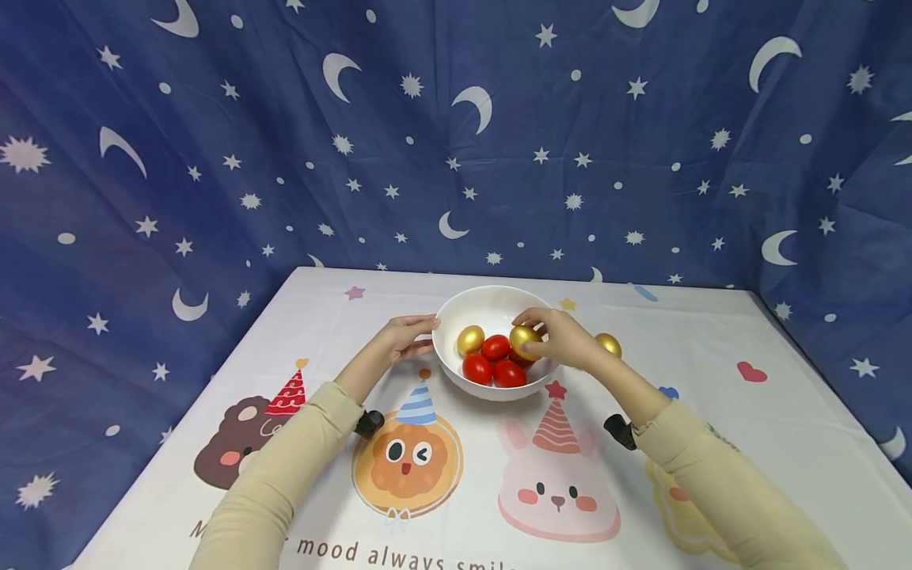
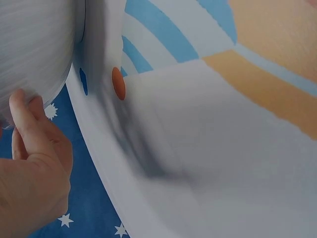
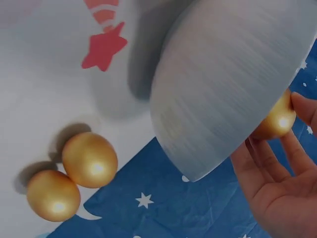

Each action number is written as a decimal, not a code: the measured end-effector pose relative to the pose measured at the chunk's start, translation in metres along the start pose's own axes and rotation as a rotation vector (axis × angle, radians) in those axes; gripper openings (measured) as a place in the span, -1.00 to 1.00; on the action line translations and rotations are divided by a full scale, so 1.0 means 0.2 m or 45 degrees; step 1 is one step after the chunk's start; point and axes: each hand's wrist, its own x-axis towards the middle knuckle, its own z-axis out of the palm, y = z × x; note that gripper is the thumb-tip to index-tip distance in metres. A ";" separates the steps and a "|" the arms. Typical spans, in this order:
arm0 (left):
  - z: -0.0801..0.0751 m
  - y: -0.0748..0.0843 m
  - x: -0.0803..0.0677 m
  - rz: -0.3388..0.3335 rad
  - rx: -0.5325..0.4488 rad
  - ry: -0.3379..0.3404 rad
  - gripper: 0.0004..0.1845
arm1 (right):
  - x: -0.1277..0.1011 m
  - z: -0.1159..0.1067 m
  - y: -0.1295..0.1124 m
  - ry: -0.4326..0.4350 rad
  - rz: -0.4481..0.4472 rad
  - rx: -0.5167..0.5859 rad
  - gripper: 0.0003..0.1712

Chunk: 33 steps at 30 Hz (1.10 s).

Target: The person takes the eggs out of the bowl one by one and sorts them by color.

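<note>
A white bowl [image 1: 492, 392] stands on the table, with several red eggs [image 1: 509, 374] and a golden egg [image 1: 470, 340] inside. At the bowl's left side my left hand [image 1: 404, 337] holds the rim, one digit against the outer wall [image 2: 37, 59] in the left wrist view. My right hand [image 1: 566, 339] pinches another golden egg [image 1: 523, 339] between thumb and fingertips, over the right part of the bowl. In the right wrist view the bowl wall partly hides this held egg [image 3: 278, 121]. Two more golden eggs [image 3: 90, 159] lie side by side on the table, right of the bowl.
A white tablecloth [image 1: 684, 332] printed with cartoon animals covers the table. Behind it hangs a dark blue curtain [image 1: 513, 198] with white moons and stars. A black wrist camera [image 1: 369, 423] sits below the left wrist, another [image 1: 620, 431] below the right.
</note>
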 end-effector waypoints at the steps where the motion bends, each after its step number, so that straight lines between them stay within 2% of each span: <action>1: 0.00 0.00 0.00 0.001 0.001 -0.002 -0.49 | -0.01 0.00 0.00 0.019 -0.010 0.003 -0.62; 10: 0.00 -0.02 0.01 -0.020 -0.029 -0.004 -0.49 | -0.12 0.04 -0.01 0.175 0.039 0.062 -0.60; 23: 0.00 0.01 -0.01 -0.036 -0.004 0.002 -0.49 | -0.26 0.05 -0.06 0.299 0.000 0.040 -0.56; 33: 0.00 0.02 -0.01 -0.042 -0.006 0.003 -0.50 | -0.38 0.01 -0.04 0.350 -0.024 0.028 -0.58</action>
